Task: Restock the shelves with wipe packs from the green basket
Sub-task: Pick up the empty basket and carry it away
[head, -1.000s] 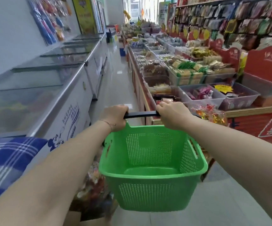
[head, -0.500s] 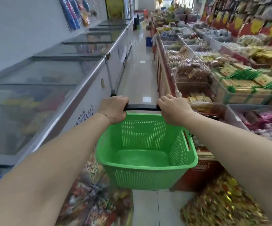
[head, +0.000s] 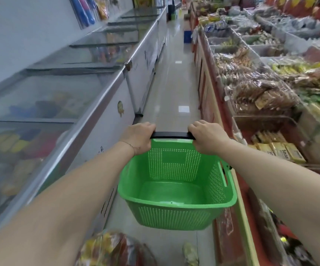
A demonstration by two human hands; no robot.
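Your two hands gripped one black handle [head: 171,135]. Your left hand [head: 138,137] was curled over its left end and your right hand [head: 207,138] over its right end, knuckles up, fingers wrapped round the bar.

To your left ran a row of glass-topped chest freezers [head: 63,96], the largest things there; blur kept me from counting them. To your right stood the long snack display [head: 261,89], its clear bins heaped with wrapped goods, too many and too smeared to count. Between the two lay the pale tiled aisle floor [head: 174,87].

You had one green basket [head: 174,206]. It hung below the handle in front of you, over the aisle, nearer the display than the freezers. It was bright green plastic, roughly square with rounded corners and a rolled rim. Fine holes pierced its walls around a plain panel on the far wall, a slot was cut in the right wall, and its smooth bottom showed whole.

One bag of wrapped snacks [head: 113,248] lay low by your left forearm. One thin bracelet [head: 131,145] crossed your left wrist.
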